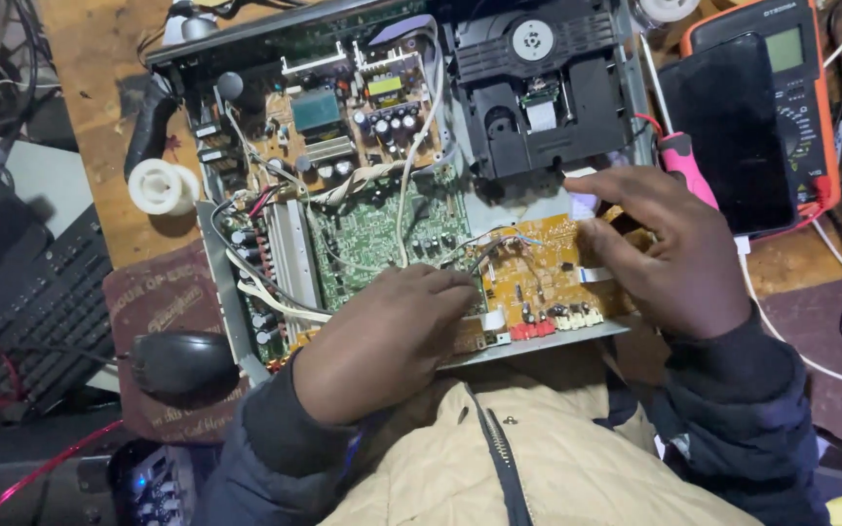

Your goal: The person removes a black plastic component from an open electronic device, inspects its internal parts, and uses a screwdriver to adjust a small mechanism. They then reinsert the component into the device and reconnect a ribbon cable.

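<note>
Cluttered wooden workbench (99,58): my left hand (382,341) and right hand (669,248), fingers loosely spread and holding nothing, rest on the opened player's orange circuit board (538,278).

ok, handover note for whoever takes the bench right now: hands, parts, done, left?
Left hand: resting on the near edge of the opened chassis, fingertips by the orange circuit board; holds nothing visible.
Right hand: fingers spread over that board's right end, no tool.
Cover is off, green board and disc drive exposed.
Pink-handled tool and multimeter lie to the right, unused.
</note>
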